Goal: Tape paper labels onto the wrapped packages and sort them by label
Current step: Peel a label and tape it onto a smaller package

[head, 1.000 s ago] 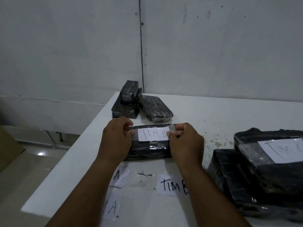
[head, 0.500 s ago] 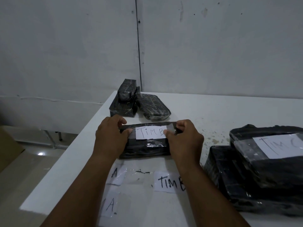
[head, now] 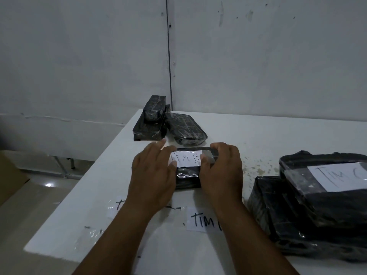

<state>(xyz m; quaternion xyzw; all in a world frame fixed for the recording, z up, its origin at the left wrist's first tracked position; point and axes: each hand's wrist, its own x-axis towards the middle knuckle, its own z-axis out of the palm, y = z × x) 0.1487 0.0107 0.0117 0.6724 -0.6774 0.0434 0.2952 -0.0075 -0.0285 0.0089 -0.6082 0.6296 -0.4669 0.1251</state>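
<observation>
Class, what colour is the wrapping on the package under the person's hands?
Black, glossy wrapping on the package, seen in the head view.

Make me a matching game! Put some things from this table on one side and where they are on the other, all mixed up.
Things:
1. left hand
2. right hand
3. TIM B label
4. unlabeled packages

Places:
A. far end of the table
B. fingers straight, over the package's left end
C. gripping the package's right end
D. on top of the package between the hands

Pairs: 1-B, 2-C, 3-D, 4-A
</observation>
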